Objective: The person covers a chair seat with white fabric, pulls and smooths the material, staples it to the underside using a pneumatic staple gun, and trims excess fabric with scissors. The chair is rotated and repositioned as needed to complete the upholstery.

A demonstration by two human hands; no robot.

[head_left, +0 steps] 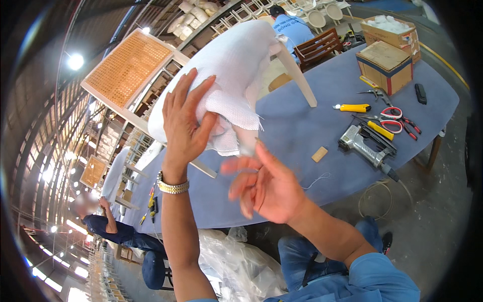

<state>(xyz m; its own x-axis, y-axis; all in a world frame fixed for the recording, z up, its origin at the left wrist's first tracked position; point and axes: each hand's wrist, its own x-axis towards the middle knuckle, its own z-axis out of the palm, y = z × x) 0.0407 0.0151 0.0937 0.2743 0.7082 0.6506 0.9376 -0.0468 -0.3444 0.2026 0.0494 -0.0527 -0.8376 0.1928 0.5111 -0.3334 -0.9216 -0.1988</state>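
A chair with a pale wooden frame stands tilted on the blue-covered table [292, 136], its seat covered in white woven fabric [231, 60]. My left hand [186, 121], a metal watch at its wrist, lies on this fabric with fingers spread. Below it, a loose flap of the cloth [234, 110] with a frayed edge hangs around a chair leg. Just under that flap is my right hand [269, 189], thumb raised and fingers loosely bent and apart. Its fingertips are slightly blurred, and nothing shows in it. The chair's cane back panel [128, 70] rises at the left.
A staple gun [365, 146] with a hose, red-handled scissors [391, 121], a yellow cutter [354, 107] and a small wooden block [319, 154] lie to the right. Beyond them are cardboard boxes [385, 65]. Other people work at the far side [292, 32] and left [115, 226].
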